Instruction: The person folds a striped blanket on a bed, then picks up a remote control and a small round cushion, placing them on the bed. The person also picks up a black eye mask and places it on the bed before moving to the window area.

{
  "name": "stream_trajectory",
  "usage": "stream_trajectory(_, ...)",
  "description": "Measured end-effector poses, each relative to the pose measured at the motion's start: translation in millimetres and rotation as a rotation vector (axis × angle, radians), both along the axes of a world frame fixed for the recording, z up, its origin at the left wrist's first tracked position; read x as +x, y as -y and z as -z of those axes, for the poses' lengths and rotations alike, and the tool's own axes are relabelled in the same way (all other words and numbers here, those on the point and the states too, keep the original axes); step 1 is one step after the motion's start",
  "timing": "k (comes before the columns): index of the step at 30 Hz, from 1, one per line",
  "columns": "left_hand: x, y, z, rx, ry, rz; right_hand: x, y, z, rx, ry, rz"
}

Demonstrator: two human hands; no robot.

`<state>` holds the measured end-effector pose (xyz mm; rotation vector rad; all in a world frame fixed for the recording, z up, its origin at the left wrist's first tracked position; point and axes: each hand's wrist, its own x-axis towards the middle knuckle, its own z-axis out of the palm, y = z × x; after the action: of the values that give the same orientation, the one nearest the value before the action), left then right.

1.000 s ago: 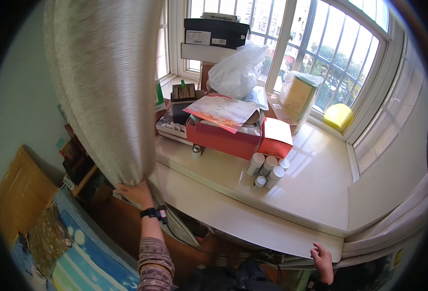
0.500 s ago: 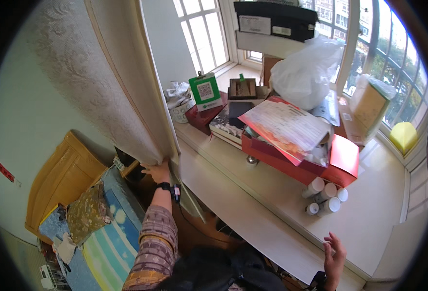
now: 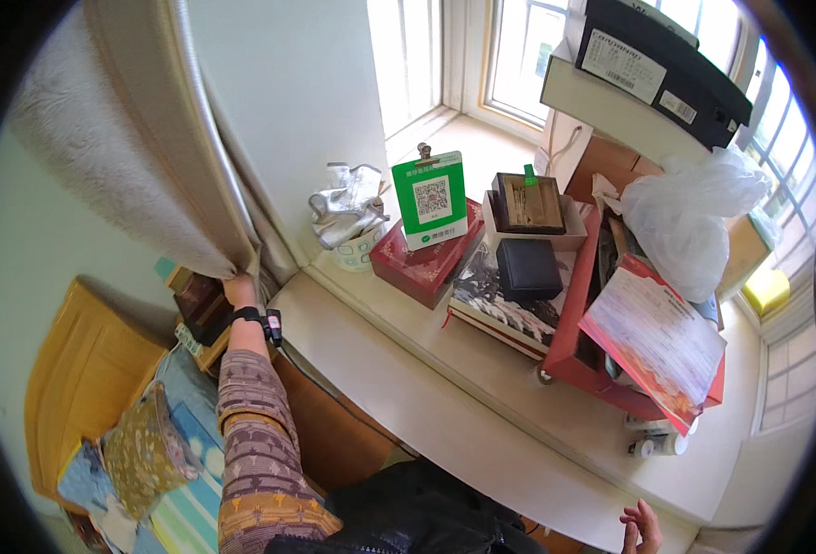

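Note:
My left arm reaches out at the left, and my left hand (image 3: 240,291) is closed on the lower edge of a beige curtain (image 3: 154,138). The cloth hangs down from the upper left and partly hides the fingers. A dark watch-like band circles that wrist. At the bottom right, over the front of the white window ledge (image 3: 398,355), my right hand (image 3: 641,528) is held up with nothing in it. Its fingers are bent a little and apart, and the picture's lower rim cuts off the rest of the hand.
On the ledge stand a green card with a square code (image 3: 433,198), a dark red box (image 3: 417,268), a small black box (image 3: 528,270), a long red box (image 3: 569,355) holding papers, a white plastic bag (image 3: 689,212) and white bottles (image 3: 671,443). A bed (image 3: 84,369) is at lower left.
My left hand has moved left and now grips the curtain, which is drawn further left and uncovers more wall. My view has shifted left, and my right hand sits lower in it.

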<state>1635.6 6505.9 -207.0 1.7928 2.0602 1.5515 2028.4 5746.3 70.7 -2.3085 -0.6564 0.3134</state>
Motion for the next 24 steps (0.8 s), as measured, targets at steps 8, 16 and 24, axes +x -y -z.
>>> stream_trajectory(8,33.1,-101.4,57.3,-0.326,-0.206,0.598,-55.3,-62.4,-19.8,-0.023,-0.021,-0.042)
stream_trajectory(16,22.9,-14.4,57.7,-0.534,0.193,0.542,-69.7,-67.2,-24.1,0.039,-0.133,-0.046)
stream_trajectory(24,11.3,85.3,-19.0,-0.830,0.084,0.599,-64.3,5.3,-4.7,0.062,-0.032,-0.084)
